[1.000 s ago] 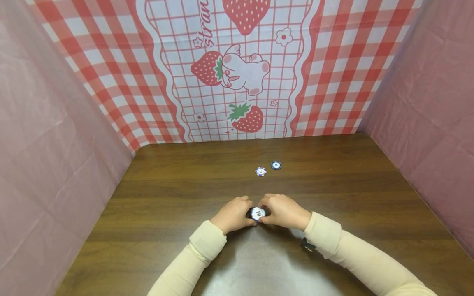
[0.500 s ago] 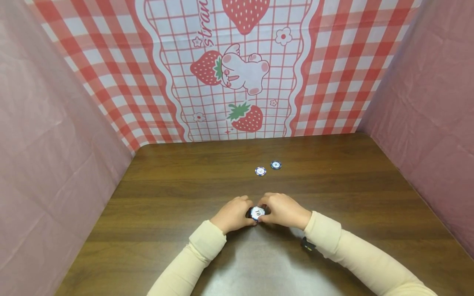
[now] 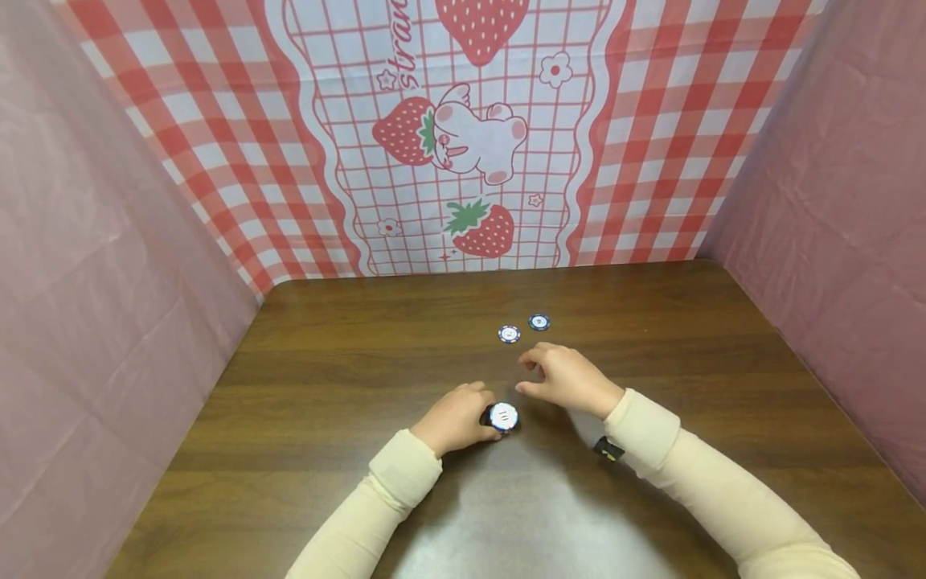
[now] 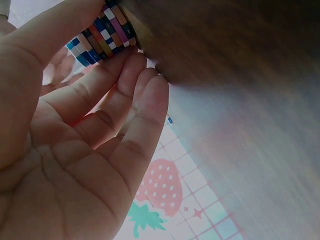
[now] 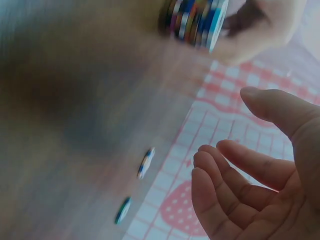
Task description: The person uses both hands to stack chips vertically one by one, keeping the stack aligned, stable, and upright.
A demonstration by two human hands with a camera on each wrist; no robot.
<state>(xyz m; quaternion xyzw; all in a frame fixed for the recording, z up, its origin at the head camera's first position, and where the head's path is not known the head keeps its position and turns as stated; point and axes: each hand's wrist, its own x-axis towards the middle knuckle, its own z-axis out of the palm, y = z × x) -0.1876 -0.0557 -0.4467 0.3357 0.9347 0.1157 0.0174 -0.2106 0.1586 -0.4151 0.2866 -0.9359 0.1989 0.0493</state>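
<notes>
A stack of several poker chips stands on the wooden table, its white top chip marked 10. My left hand grips the stack from its left side, thumb in front and fingers behind. In the left wrist view the stacked chips show striped edges in blue, white, purple and orange between thumb and fingers. My right hand is off the stack, up and to its right, with bent fingers apart from the thumb and nothing between them. Beyond it lie a blue-and-white chip and a darker chip, flat and side by side.
The brown table ends at a red checked cloth with strawberry prints. Pink cloth walls flank it on both sides. A small black device sits under the right cuff.
My right hand has let go of the chip stack and moved up and right toward the two loose chips. The left hand still holds the stack in the same spot.
</notes>
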